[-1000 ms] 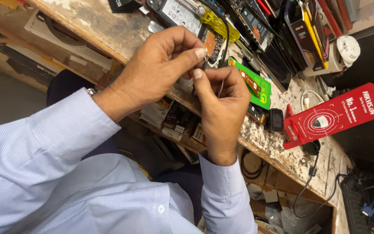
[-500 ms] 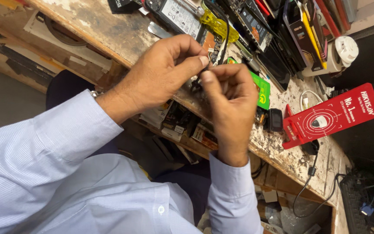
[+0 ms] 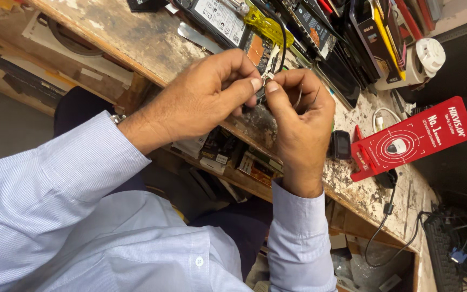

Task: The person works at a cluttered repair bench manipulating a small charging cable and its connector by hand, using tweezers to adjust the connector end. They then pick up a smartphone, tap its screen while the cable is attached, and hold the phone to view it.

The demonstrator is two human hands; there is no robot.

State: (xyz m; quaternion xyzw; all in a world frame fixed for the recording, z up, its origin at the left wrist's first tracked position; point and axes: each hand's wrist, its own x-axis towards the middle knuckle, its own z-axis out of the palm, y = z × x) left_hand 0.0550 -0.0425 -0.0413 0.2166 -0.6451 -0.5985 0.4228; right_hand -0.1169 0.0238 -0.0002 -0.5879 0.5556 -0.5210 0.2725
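Left hand (image 3: 201,103) and right hand (image 3: 301,119) meet over the worn tabletop (image 3: 136,43), both grips pinching a small metal part (image 3: 268,70), mostly hidden by fingertips. Yellow-handled screwdriver (image 3: 266,27) at 12 o'clock, red box (image 3: 412,138) at 3 o'clock.

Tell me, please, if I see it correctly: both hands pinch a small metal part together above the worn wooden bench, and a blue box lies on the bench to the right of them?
Not quite. The box is red, not blue, as the head view shows. The rest holds: the left hand and the right hand pinch a small metal part above the worn wooden bench.
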